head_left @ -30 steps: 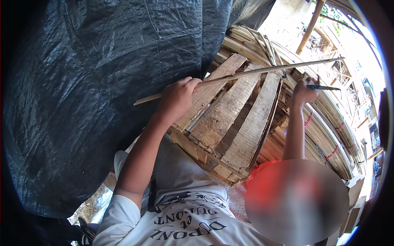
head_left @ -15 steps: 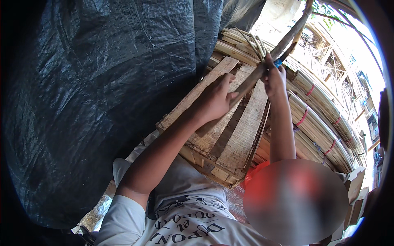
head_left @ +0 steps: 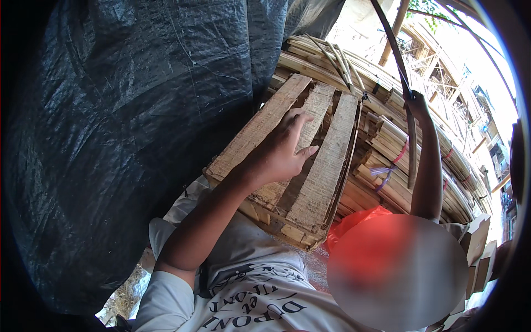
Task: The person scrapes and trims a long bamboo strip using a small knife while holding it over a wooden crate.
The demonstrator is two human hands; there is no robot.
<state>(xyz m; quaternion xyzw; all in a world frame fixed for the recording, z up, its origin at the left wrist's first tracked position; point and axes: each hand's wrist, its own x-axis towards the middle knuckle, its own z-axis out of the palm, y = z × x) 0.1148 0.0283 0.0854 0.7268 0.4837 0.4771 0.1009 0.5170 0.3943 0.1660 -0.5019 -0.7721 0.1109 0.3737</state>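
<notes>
A slatted wooden crate [head_left: 326, 166] of rough pale boards lies in front of me, tilted toward the right. My left hand [head_left: 290, 144] is over its slats, thumb and fingers apart, with nothing in it; whether it presses on the wood I cannot tell. Off to the right, my raised right hand [head_left: 418, 105] grips a long, dark, slightly curved wooden strip [head_left: 395, 50]. One end of the strip runs up past the top edge of the picture. Its lower end hangs down beside my right forearm, in front of the stacked wood.
Bundles of thin wooden strips [head_left: 387, 141], tied with pink and purple cord, are stacked beyond and right of the crate. A dark tarpaulin [head_left: 127, 138] hangs on the left. A red plastic bag [head_left: 357, 224] lies by the crate's near right corner.
My right hand has swung to the right with the strip, away from the crate. The strip, formerly lying across the slats by my left hand, now stands steeper; my left hand no longer touches it.
</notes>
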